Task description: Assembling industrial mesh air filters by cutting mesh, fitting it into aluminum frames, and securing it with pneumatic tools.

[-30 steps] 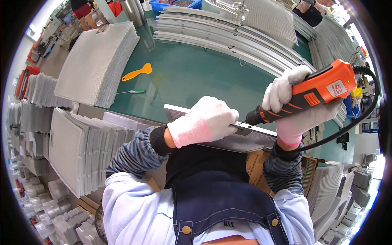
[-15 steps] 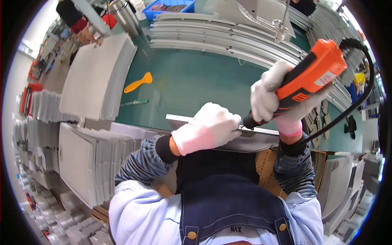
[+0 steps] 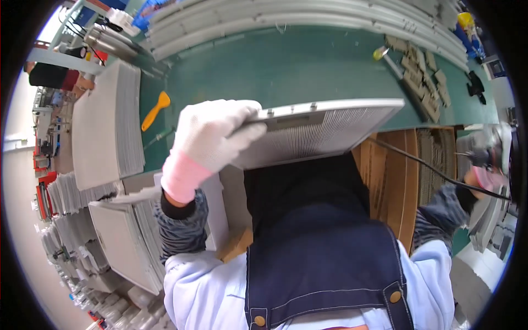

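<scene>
My left hand [image 3: 212,132] pinches the framed panel [image 3: 313,135] at its upper left end, fingers over the rim and thumb against the near face, so the panel stands tilted on edge to the right of that grip, in front of my dark apron [image 3: 313,236]. My right hand [image 3: 491,177] is far off to the right of it, blurred beside a dark tool [image 3: 479,157], and I cannot tell whether its fingers close on that tool. What worries me is leverage: with 1 hand at 1 end, the far corner has no hand on it, and a loosened thumb could let the panel swing down and knock its frame on the green bench [image 3: 242,66] beyond my grip. My fingertips could also press into the fine ridged face and dent it (it looks thin to me). Right of the panel, the black cable [image 3: 418,160] crosses before the cardboard box [image 3: 385,176]; if the tool came across carelessly, that cable could snag the panel's free corner. To the left of my grip, the yellow scraper [image 3: 155,111] and the screwdriver [image 3: 159,136] lie close enough that a wide elbow could nudge them.
</scene>
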Demonstrator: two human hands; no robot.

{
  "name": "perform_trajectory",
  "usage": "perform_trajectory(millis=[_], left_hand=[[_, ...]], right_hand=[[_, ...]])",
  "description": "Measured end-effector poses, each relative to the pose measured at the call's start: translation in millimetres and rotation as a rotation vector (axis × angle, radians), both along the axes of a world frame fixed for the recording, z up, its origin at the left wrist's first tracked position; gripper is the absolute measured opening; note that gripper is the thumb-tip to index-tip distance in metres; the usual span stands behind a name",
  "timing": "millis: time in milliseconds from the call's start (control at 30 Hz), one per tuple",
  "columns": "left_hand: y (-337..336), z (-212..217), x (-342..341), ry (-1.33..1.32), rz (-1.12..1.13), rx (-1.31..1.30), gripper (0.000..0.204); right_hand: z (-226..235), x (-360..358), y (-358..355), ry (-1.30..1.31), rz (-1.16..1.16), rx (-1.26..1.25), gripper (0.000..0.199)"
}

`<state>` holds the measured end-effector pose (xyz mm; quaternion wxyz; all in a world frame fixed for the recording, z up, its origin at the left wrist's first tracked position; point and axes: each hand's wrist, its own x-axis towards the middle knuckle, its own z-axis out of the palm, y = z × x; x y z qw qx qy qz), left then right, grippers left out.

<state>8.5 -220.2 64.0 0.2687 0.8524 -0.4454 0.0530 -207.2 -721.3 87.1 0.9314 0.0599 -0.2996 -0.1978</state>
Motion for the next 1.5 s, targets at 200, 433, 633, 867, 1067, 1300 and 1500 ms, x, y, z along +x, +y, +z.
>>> perform_trajectory(millis=[200,433,633,867,1067,1300,1500], left_hand=[[15,3,-14,0.082,0.075,-0.008,0.018],[41,48,-33,0.017,0.182,0.001,0.02],[147,158,-44,-0.073,0.508,-0.502,0.03],[78,67,-92,-0.671,0.339,0.501,0.03],[51,-108,-144,-0.452,0.094,0.089,0.023],[66,-98,-70,-0.055,-0.026,0.145,0.016],[98,-121,57,0.018,0.66,-0.242,0.039]], right_hand=[[-59,-151,-42,-2.317,2.151,1.813,0.049],[-186,-276,-71,-1.852,0.837,1.633,0.065],[-139,-172,-28,-1.633,0.626,1.813,0.049],[-76,82,69,-1.564,1.518,2.978,0.025],[-154,215,91,-0.834,1.175,2.207,0.027],[-174,238,55,-0.948,1.15,2.167,0.01],[-128,237,110,-0.763,1.476,3.276,0.025]])
